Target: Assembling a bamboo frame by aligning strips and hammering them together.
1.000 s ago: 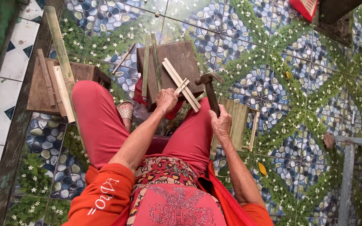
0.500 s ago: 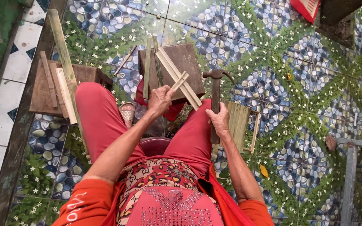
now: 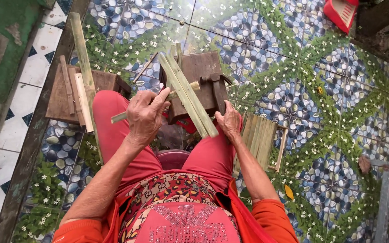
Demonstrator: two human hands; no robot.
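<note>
While the left hand [image 3: 144, 116] pinches a thin stick [image 3: 158, 102] laid across the bamboo slats [image 3: 190, 96] on the wooden block [image 3: 199, 78], I think it should press the crossing firmly so nothing slides. The right hand [image 3: 228, 120] is closed around the hammer [image 3: 215, 87], whose head rests low on the block. Both forearms reach forward over the red knees.

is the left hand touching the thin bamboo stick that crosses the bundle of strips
Touching. The head view shows the left hand with fingers pinched around the thin bamboo stick, which sticks out on both sides of the grip.
</note>
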